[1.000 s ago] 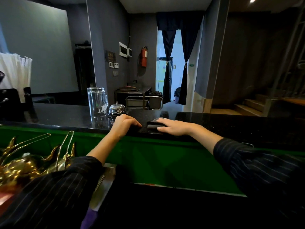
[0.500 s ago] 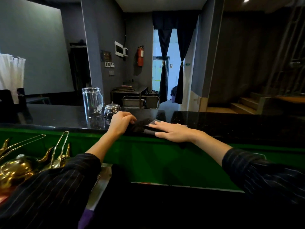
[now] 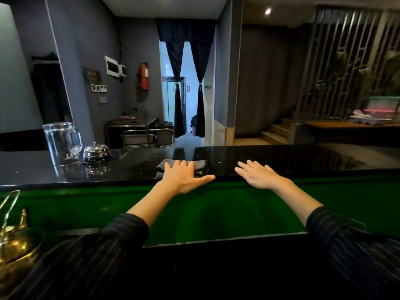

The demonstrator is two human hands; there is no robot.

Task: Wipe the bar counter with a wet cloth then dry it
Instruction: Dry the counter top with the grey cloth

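A folded grey cloth (image 3: 200, 164) lies on the black polished bar counter (image 3: 281, 159) near its front edge. My left hand (image 3: 184, 177) lies flat on top of the cloth, fingers spread and thumb pointing right along the counter edge. My right hand (image 3: 258, 176) rests to the right of the cloth, palm down and fingers apart, touching the bare counter and holding nothing. Part of the cloth is hidden under my left hand.
An upturned glass mug (image 3: 61, 144) and a chrome service bell (image 3: 96, 152) stand on the counter to the left of the cloth. Brass utensils (image 3: 13, 241) sit at the lower left below the counter. A green panel (image 3: 216, 208) runs under the counter edge.
My right hand came off the cloth and moved right onto the bare counter. My left hand opened from a curled grip and now lies flat on the cloth. The view shifted right.
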